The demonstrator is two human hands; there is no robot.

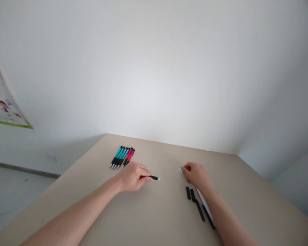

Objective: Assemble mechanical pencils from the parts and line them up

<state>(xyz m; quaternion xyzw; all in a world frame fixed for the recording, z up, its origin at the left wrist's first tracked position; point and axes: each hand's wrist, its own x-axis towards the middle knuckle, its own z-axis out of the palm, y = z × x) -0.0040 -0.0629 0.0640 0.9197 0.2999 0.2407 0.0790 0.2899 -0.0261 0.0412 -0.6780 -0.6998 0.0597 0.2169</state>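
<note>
A pen with a black grip and a bit of red barrel lies in the closed fingers of my left hand. Its thin bare tip points right, toward my other hand. My right hand is closed in a pinch at the tabletop, beside small silvery-white pieces; whether one is between the fingertips is hidden. Below that hand lie short black sleeves, longer black pen parts and a white tube, partly covered by my right wrist.
Several turquoise-and-black pens and pink-and-black pens lie side by side at the back left of the beige table. A white wall stands behind the table's far edge. A poster hangs at the left.
</note>
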